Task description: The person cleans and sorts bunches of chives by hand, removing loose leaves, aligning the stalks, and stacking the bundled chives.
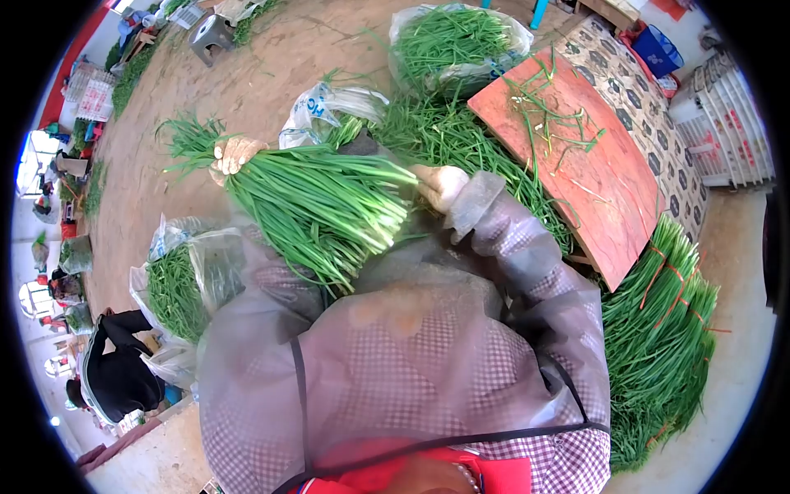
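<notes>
A large bundle of long green stalks (317,202) lies slantwise in front of my chest, its pale cut ends toward the right. My left hand (234,156), in a pale glove, is wrapped round the leafy end of the bundle. At the cut ends is my right hand (443,186), gloved too, its fingers partly hidden; whether it grips any stalks is unclear. Beyond my right hand, loose green stalks (448,136) are heaped beside a reddish board (576,156) with scattered stalks on top.
Tied bundles (658,354) are stacked at the right. Plastic bags of greens stand ahead (457,41) and at the left (177,292). A grey stool (211,37) stands at the upper left. A person in black (123,370) bends at the lower left. White crates (724,123) stand far right.
</notes>
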Demonstrator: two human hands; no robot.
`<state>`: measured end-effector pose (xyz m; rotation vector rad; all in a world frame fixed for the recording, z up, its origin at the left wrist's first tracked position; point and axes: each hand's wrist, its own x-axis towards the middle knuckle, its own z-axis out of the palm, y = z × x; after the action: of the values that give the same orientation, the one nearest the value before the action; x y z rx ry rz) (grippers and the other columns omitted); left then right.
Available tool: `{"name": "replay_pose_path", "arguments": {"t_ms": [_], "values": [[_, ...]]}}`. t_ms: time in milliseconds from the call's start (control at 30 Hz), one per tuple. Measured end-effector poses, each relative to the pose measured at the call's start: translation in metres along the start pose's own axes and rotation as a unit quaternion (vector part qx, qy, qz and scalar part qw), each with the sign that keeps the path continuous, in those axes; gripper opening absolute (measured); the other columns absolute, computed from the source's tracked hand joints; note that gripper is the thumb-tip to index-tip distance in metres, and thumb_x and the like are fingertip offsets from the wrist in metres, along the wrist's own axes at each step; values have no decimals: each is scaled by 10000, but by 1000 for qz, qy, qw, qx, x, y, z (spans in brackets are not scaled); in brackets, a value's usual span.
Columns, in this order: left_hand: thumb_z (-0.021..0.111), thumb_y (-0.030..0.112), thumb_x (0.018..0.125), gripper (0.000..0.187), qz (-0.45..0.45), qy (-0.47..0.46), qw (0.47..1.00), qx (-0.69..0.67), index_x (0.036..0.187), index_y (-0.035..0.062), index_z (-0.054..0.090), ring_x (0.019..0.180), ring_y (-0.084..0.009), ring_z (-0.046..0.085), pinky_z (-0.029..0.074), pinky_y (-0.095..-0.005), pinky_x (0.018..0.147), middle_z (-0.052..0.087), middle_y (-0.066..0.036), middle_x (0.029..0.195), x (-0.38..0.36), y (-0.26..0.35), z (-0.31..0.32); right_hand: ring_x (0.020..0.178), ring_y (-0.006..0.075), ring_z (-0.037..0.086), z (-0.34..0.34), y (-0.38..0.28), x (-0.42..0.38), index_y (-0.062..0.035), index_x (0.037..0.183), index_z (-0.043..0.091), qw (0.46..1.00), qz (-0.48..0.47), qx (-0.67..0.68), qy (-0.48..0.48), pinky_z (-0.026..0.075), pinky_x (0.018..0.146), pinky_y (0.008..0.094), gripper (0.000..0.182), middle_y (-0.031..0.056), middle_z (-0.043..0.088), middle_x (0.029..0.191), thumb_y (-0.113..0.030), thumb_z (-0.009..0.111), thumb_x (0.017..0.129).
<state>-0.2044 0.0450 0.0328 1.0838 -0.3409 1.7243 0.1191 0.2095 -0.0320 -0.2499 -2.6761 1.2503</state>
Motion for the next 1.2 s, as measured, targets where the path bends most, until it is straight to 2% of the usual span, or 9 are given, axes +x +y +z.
{"name": "replay_pose_path", "arguments": {"t_ms": [33, 133, 200, 367, 433, 533, 600, 733, 1200], "values": [[551, 121, 750, 200, 2, 4, 1000, 0, 940, 76, 510, 702, -97, 553, 434, -268, 789, 566, 20, 738, -2, 1, 1, 828, 363, 627, -6, 6, -11, -113, 1119, 553, 999, -16, -46, 2, 496, 735, 438, 287, 190, 639, 911, -204, 503, 852], [550, 120, 751, 200, 6, 20, 1000, 5, 941, 75, 510, 704, -98, 551, 432, -270, 791, 565, 19, 739, -7, 3, 1, 740, 341, 632, -41, -9, -36, -112, 1062, 585, 937, 328, 98, -67, 503, 678, 422, 213, 191, 615, 734, -144, 518, 863], [549, 119, 751, 200, 8, 34, 999, 11, 942, 74, 510, 704, -99, 550, 431, -271, 792, 563, 19, 739, -11, 6, 0, 875, 341, 622, -40, 50, -67, -110, 1099, 572, 936, 283, -174, -119, 497, 764, 429, 276, 186, 626, 873, -180, 572, 831], [547, 118, 752, 200, 14, 69, 997, 20, 943, 73, 509, 706, -100, 546, 428, -273, 796, 560, 18, 741, -17, 9, -1, 1023, 358, 566, -59, 27, -101, -94, 1159, 543, 895, 259, -362, -21, 464, 860, 440, 417, 192, 570, 1116, -248, 636, 783], [546, 117, 753, 200, 14, 84, 996, 25, 944, 73, 509, 707, -101, 545, 426, -274, 797, 559, 18, 741, -19, 10, -3, 1129, 356, 498, -64, -8, -73, -75, 1217, 504, 966, 115, -228, 37, 427, 917, 433, 551, 183, 469, 1274, -284, 688, 742], [545, 117, 753, 200, 16, 105, 994, 31, 945, 72, 509, 708, -102, 543, 424, -275, 799, 557, 17, 742, -21, 11, -4, 989, 252, 546, -48, -58, -38, -60, 1149, 591, 987, -9, 103, 123, 458, 835, 339, 452, 132, 587, 1096, -228, 710, 746], [544, 116, 754, 200, 19, 117, 992, 35, 946, 71, 509, 709, -103, 541, 423, -276, 801, 556, 17, 742, -23, 11, -4, 975, 258, 559, -39, -77, -22, -53, 1115, 606, 984, -88, 77, 135, 460, 833, 355, 433, 121, 597, 1068, -206, 724, 728], [542, 115, 754, 201, 22, 137, 989, 45, 947, 70, 508, 711, -104, 539, 421, -278, 804, 553, 16, 743, -26, 14, -4, 885, 324, 595, -19, -79, -2, -62, 1010, 646, 979, -102, 103, 140, 492, 765, 393, 360, 160, 597, 949, -250, 713, 710], [536, 111, 757, 201, 41, 193, 979, 60, 952, 67, 507, 716, -109, 529, 412, -285, 814, 544, 13, 747, -41, 22, -15, 800, 159, 555, -10, -67, 2, -8, 935, 613, 964, 58, 256, 32, 447, 723, 297, 157, 80, 589, 843, -146, 551, 896]]}}
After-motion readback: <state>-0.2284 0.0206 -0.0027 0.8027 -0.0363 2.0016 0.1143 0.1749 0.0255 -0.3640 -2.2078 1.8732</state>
